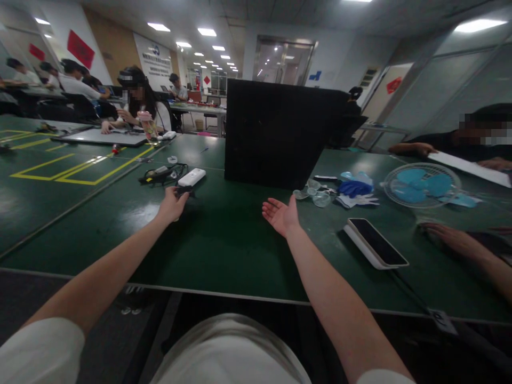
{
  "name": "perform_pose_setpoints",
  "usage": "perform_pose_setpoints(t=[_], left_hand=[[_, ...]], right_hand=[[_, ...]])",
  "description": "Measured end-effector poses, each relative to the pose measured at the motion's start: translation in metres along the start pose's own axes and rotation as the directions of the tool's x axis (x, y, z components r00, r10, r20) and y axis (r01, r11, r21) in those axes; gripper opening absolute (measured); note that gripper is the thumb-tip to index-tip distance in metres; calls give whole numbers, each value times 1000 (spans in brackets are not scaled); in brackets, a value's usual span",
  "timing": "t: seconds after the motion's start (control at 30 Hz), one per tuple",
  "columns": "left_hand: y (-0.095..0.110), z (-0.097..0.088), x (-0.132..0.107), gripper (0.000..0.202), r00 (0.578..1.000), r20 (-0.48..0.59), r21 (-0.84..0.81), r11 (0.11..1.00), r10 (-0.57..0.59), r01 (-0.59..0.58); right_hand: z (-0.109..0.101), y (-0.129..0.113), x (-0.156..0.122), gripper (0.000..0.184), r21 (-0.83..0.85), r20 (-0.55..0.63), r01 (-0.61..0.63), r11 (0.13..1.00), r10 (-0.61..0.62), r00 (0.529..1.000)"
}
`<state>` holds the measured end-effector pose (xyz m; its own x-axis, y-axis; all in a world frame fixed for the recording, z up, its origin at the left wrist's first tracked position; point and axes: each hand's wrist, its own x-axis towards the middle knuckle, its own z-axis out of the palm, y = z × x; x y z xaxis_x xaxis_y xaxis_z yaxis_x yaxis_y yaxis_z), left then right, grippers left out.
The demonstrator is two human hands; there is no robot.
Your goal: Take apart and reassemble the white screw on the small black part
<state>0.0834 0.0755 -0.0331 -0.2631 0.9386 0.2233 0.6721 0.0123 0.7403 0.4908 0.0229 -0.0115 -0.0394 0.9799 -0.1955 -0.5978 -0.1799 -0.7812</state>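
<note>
My left hand (172, 205) is closed around a small dark object (185, 190) whose kind I cannot make out. Just beyond it lies a white box-like device (192, 177), and beside that a tangle of black cable (164, 174). My right hand (281, 214) is held over the green table (228, 234), palm turned up, fingers stretched out and nothing in it. Past both hands stands a large black panel or box (276, 133). Small clear plastic cups (320, 198) sit close to the right hand's thumb.
Blue and white gloves (355, 188), a round fan (422, 184) with blue blades and a phone on a white block (376, 242) lie to the right. Another person's hand (444, 234) rests nearby. Across the table, a pink-lided bottle (148, 127) stands near a seated person.
</note>
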Motion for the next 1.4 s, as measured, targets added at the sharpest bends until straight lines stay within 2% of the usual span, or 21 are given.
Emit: perform_pose_setpoints(t=[0.07, 0.17, 0.33, 0.4, 0.47, 0.53, 0.63, 0.7, 0.73, 0.77, 0.8, 0.83, 0.9, 0.97, 1.07, 1.13, 1.2, 1.3, 1.4], left_hand=[[27, 22, -14, 57, 986, 122, 51, 991, 117, -123], [73, 54, -48, 51, 919, 311, 112, 951, 241, -288], [142, 101, -108, 46, 808, 425, 35, 884, 409, -466], [159, 112, -123, 47, 764, 460, -3, 861, 452, -508], [168, 117, -130, 47, 751, 475, -15, 857, 459, -515], [171, 116, -130, 47, 742, 475, -60, 858, 473, -509], [169, 106, -122, 49, 727, 446, -218, 851, 523, -478], [167, 95, -114, 51, 745, 403, -334, 843, 532, -422], [165, 87, -110, 50, 766, 373, -383, 839, 524, -388], [162, 79, -106, 49, 791, 337, -420, 833, 511, -360], [157, 71, -102, 46, 818, 295, -441, 829, 495, -343], [151, 62, -98, 44, 843, 250, -440, 832, 476, -339], [132, 46, -91, 44, 882, 183, -369, 862, 434, -348], [110, 35, -86, 46, 899, 202, -252, 908, 388, -335], [83, 29, -81, 49, 873, 349, -116, 940, 341, -321], [74, 29, -79, 50, 838, 419, -83, 933, 351, -349], [73, 31, -77, 49, 812, 445, -90, 921, 377, -378], [77, 32, -79, 49, 787, 463, -130, 909, 408, -395], [83, 31, -82, 51, 768, 483, -158, 904, 421, -396]], right_hand=[[0, 0, 0, 76, 11, -5, -5, 1000, 5, 1000], [0, -1, -1, 76, 40, -13, -16, 999, 16, 1000], [2, -3, 0, 79, 64, -33, -9, 998, 12, 999], [2, -4, 1, 80, 51, -70, 6, 999, -2, 998], [2, -5, 1, 80, 38, -101, 21, 999, -17, 995], [2, -6, 3, 81, 31, -110, 17, 999, -14, 994], [2, -6, 4, 83, -5, -108, 7, 1000, -8, 994], [4, -6, 1, 78, -118, -129, 57, 991, -72, 989], [6, -5, -1, 70, -225, -125, 112, 968, -143, 982], [9, -3, -5, 60, -365, -86, 182, 913, -227, 970], [13, -2, -10, 49, -516, 3, 258, 817, -299, 954], [18, 1, -15, 38, -642, 131, 342, 686, -342, 931], [31, 7, -27, 32, -758, 410, 497, 421, -284, 867], [45, 15, -35, 33, -754, 571, 599, 269, -185, 800], [60, 26, -38, 21, -726, 672, 676, 124, -80, 736], [63, 31, -36, 14, -715, 695, 697, 52, -59, 717], [62, 33, -34, 18, -717, 694, 697, 8, -86, 715], [61, 32, -36, 23, -743, 658, 669, -7, -183, 730], [69, 33, -41, 16, -756, 614, 652, 50, -290, 734]])
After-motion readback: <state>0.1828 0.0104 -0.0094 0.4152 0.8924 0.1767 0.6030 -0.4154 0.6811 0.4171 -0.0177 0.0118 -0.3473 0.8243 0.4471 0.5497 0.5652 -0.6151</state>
